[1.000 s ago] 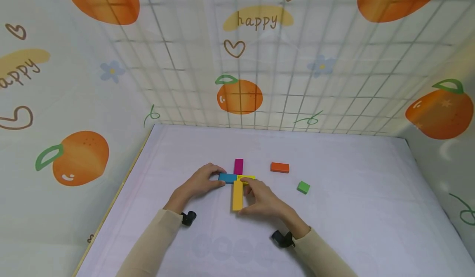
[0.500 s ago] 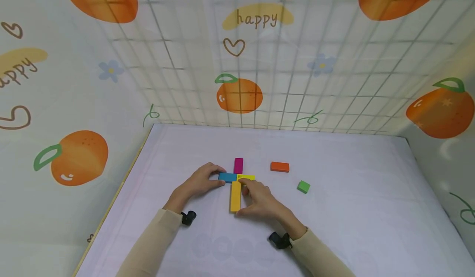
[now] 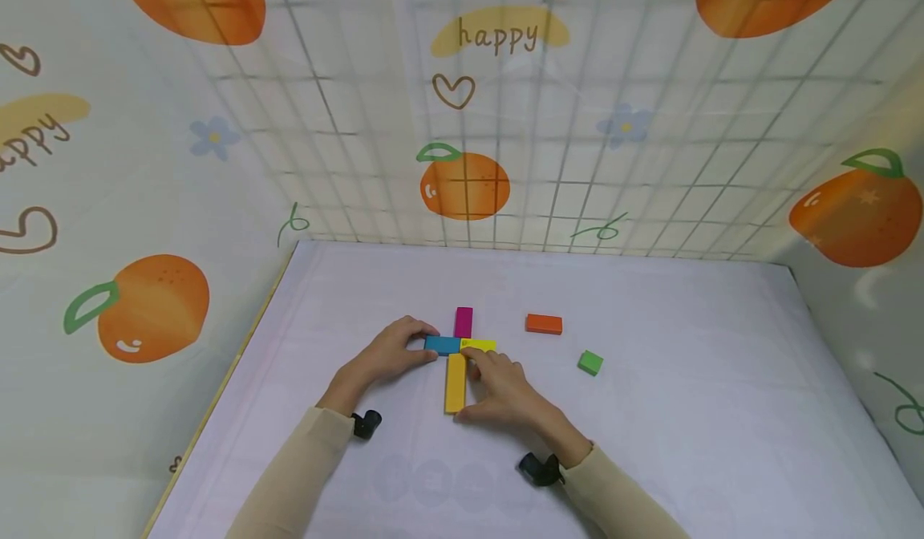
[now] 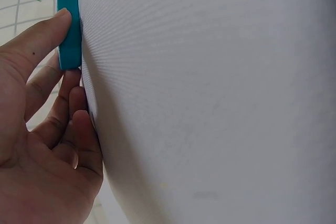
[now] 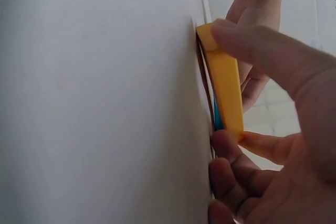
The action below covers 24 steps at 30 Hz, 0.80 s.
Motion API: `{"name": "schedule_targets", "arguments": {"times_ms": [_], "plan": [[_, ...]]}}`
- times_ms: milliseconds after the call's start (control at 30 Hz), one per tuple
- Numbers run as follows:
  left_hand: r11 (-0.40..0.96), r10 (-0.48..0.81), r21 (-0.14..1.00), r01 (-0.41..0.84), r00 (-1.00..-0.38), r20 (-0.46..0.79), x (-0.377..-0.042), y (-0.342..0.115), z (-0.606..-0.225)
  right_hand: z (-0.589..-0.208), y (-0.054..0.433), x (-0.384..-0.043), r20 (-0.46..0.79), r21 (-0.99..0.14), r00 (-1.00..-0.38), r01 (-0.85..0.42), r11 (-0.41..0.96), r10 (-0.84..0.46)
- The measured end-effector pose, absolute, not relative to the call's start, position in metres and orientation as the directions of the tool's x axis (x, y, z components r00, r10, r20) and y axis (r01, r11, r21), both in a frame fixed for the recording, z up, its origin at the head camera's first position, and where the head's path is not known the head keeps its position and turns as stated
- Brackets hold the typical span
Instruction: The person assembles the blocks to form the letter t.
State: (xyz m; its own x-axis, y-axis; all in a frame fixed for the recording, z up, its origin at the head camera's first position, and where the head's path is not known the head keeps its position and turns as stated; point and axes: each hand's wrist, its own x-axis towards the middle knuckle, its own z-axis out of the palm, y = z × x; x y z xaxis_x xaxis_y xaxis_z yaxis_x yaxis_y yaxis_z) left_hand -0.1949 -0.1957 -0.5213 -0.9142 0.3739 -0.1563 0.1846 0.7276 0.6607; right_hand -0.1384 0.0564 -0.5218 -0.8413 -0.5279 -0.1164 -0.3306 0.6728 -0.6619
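Observation:
My left hand (image 3: 393, 350) pinches the left end of a blue block (image 3: 443, 345), thumb on its near side and fingers on the far side. My right hand (image 3: 505, 387) grips a long orange-yellow block (image 3: 455, 383) by its two ends, thumb at the near end. That block points toward me, its far end right at the blue block's near edge. In the right wrist view the orange-yellow block (image 5: 224, 85) is slightly tilted, with a thin gap over the table. A yellow block (image 3: 480, 345) lies end to end with the blue one, partly behind my right fingertips. Beyond them lies a magenta block (image 3: 464, 322).
An orange-red block (image 3: 544, 324) lies to the right behind the arrangement, and a small green block (image 3: 590, 363) lies nearer, further right. A white cloth covers the table (image 3: 686, 411). A printed curtain (image 3: 462, 122) hangs behind the back edge.
My right hand has shifted slightly left and toward me with the orange-yellow block, which now sits more under the blue block's right end. My left hand has stayed in place.

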Motion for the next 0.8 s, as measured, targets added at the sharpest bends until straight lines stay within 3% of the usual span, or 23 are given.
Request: {"name": "schedule_targets", "arguments": {"times_ms": [800], "plan": [[0.723, 0.385, 0.662, 0.196, -0.911, -0.151, -0.1957, -0.1967, -0.5228, -0.5205, 0.0563, -0.1362, -0.111, -0.641, -0.843, -0.344, 0.687, -0.526]]}}
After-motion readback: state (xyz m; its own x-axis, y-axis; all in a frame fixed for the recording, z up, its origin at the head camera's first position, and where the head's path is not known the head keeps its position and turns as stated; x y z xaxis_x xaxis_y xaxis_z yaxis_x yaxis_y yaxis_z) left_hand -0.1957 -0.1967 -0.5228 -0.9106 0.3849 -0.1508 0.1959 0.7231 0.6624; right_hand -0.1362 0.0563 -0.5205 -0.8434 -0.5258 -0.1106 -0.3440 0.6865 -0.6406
